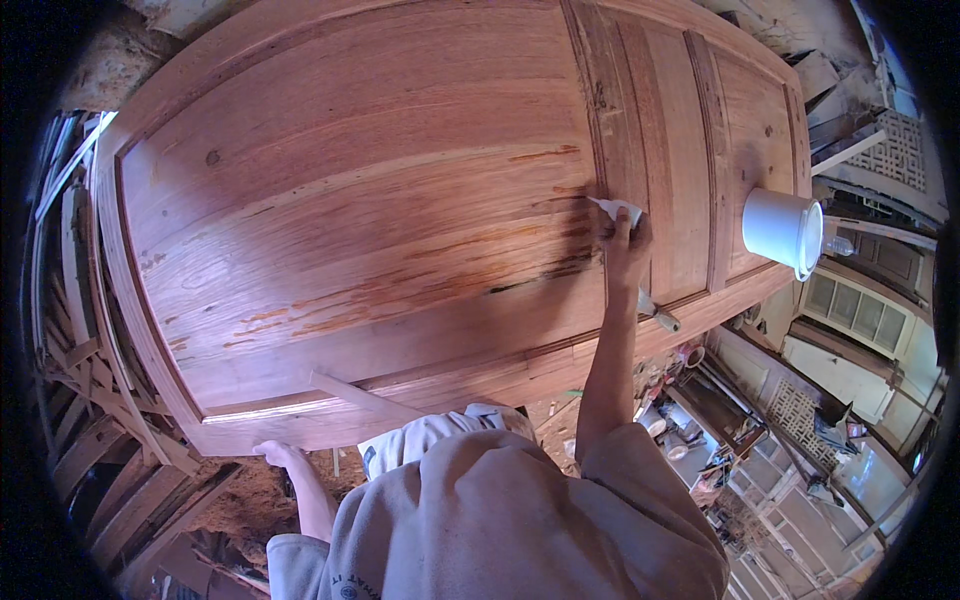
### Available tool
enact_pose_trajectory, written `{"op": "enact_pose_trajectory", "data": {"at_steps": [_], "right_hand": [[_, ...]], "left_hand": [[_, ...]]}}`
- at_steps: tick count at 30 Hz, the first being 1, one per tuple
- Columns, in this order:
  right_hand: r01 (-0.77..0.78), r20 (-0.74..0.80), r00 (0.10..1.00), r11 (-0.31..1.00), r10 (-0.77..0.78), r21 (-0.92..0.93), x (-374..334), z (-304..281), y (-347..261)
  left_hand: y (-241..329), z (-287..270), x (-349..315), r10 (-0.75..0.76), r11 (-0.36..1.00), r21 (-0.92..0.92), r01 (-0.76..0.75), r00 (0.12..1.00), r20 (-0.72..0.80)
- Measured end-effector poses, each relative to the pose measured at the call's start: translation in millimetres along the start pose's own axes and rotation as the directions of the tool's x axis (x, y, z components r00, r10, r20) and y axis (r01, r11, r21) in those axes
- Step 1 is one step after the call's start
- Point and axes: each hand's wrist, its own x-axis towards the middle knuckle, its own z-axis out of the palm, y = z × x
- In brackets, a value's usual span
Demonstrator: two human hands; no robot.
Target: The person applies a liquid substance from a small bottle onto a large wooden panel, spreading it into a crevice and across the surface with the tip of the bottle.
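A large panelled wooden door [390,190] lies flat before me. Streaks of orange-brown filler or glue and a dark cracked patch mark its big left panel. My right hand [626,240] is closed around a small white squeeze bottle [622,210], its pointed nozzle aimed left, close to the panel's right end beside the cross rail. My left hand [279,453] rests at the door's near edge on the left, holding nothing that I can see. Near my right wrist, a tool with a wooden handle [664,319] lies on the door; my forearm partly hides it.
A white plastic bucket [780,230] stands on the door's right end. A thin wooden strip [365,396] lies across the near frame. Stacked timber offcuts [110,440] crowd the left side. Lattice panels [800,420] and clutter fill the right.
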Motion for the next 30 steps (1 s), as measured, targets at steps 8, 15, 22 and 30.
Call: {"op": "enact_pose_trajectory", "data": {"at_steps": [8, 15, 22, 30], "right_hand": [[-0.130, -0.071, 0.986, 0.963, 0.150, 0.235, -8.3, -5.4, -1.7], [-0.463, 0.221, 0.872, 0.593, 0.436, 0.658, -62.6, 32.9, -32.7], [-0.638, 0.546, 0.758, 0.578, 0.356, 0.509, -131.5, 85.1, -69.4], [-0.538, 0.546, 0.783, 0.766, 0.299, 0.352, -143.8, 139.3, -91.9]], "left_hand": [[-19.7, 0.8, 45.0, 0.053, 0.997, -0.051, -0.051, 0.997, 0.055], [-16.6, -2.2, 61.3, 0.097, 0.992, 0.085, -0.094, 0.995, -0.029], [-8.6, 3.0, 20.1, 0.105, 0.993, -0.046, -0.106, 0.994, -0.014], [-13.3, 2.3, 26.5, 0.189, 0.982, 0.039, -0.186, 0.979, -0.074]]}}
